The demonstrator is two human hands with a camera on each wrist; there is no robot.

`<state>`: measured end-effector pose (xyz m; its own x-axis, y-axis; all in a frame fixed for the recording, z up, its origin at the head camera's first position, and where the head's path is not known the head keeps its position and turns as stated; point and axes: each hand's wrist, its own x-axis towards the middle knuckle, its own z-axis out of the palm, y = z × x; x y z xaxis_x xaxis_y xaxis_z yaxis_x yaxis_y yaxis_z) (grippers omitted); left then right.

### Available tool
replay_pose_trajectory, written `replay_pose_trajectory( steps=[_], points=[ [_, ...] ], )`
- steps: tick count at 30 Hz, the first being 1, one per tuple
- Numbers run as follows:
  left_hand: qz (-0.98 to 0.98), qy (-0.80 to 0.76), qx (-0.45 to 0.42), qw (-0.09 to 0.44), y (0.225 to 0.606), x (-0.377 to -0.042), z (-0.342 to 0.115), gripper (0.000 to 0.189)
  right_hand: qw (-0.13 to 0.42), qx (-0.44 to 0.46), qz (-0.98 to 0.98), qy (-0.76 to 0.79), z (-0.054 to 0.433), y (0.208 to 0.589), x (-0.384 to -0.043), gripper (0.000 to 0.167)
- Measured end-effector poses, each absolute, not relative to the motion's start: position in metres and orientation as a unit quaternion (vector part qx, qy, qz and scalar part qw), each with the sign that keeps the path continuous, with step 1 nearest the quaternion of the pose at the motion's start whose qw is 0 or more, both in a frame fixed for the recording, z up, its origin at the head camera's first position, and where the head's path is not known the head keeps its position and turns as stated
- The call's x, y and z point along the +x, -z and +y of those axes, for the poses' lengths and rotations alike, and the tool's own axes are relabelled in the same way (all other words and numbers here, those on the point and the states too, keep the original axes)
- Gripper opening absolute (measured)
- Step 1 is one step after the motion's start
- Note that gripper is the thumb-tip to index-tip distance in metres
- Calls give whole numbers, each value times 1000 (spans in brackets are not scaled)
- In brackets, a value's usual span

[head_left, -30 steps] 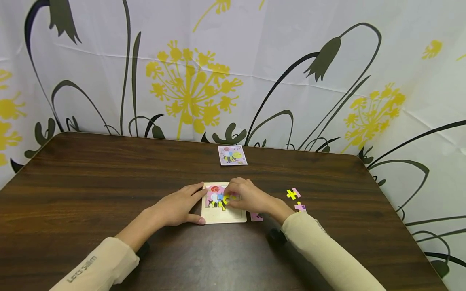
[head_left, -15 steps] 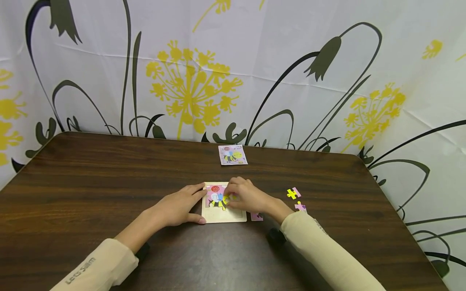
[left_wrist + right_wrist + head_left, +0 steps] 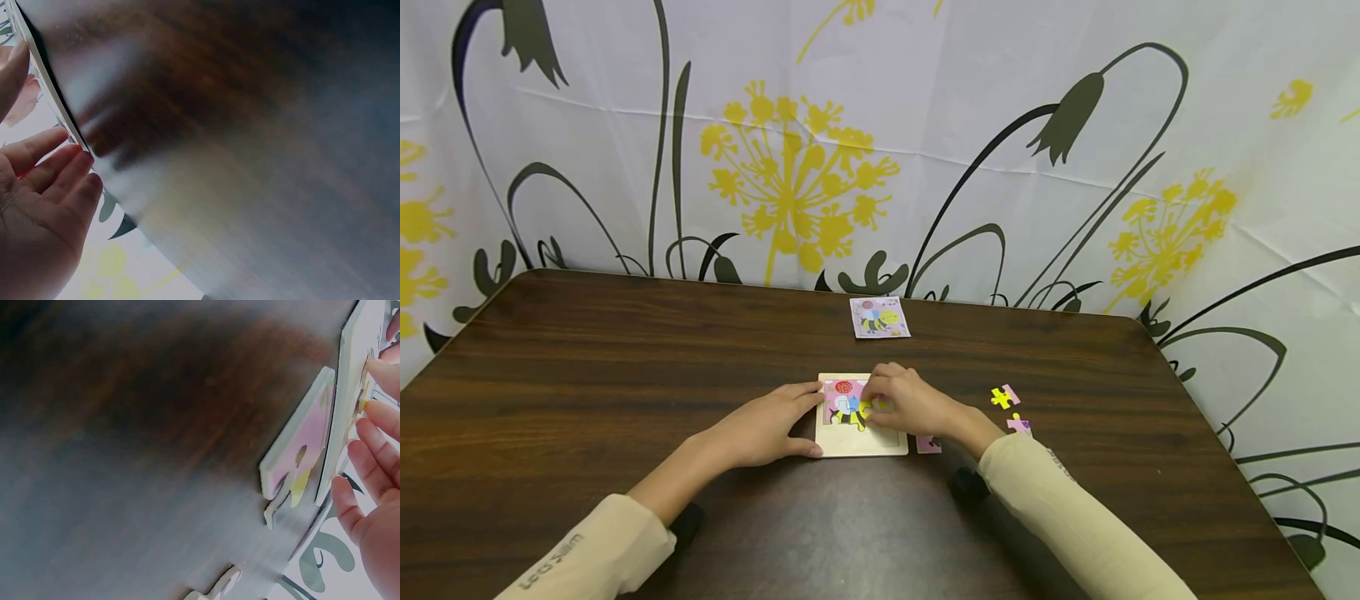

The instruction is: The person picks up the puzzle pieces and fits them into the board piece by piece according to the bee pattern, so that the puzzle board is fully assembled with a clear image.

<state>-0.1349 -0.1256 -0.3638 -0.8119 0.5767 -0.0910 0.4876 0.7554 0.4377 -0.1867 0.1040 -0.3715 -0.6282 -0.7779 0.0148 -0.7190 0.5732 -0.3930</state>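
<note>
A shallow wooden puzzle tray [image 3: 861, 448] lies on the table, its upper left filled with joined pieces of a bee picture [image 3: 844, 403]. My left hand [image 3: 763, 427] rests along the tray's left edge, fingers extended and thumb at the lower corner. Over the tray's right part, my right hand [image 3: 912, 402] pinches a yellow puzzle piece [image 3: 362, 405] between thumb and index finger, right at the joined pieces. The hand mostly hides that piece. Just right of the tray lies a pink puzzle piece [image 3: 928, 444], partly under the right wrist.
Farther right on the dark wooden table [image 3: 625, 358] lie a yellow-and-pink piece [image 3: 1002, 398] and a pink piece [image 3: 1018, 425], the latter near the right sleeve. A printed bee picture card [image 3: 880, 318] sits behind the tray. A flower-patterned cloth [image 3: 955, 100] hangs beyond the table's back edge.
Both hands stay almost in place at the tray. The left forearm has shifted slightly left and down; the loose pieces have not moved.
</note>
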Motion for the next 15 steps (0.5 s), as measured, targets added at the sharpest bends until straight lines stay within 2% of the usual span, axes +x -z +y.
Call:
replay_pose_trajectory(
  steps=[8, 15],
  points=[
    [928, -200, 303, 86, 364, -135, -125, 67, 76, -423, 884, 183, 104, 370, -188, 18],
    [931, -202, 290, 95, 365, -135, -124, 66, 85, -415, 887, 183, 104, 370, -187, 20]
  ],
)
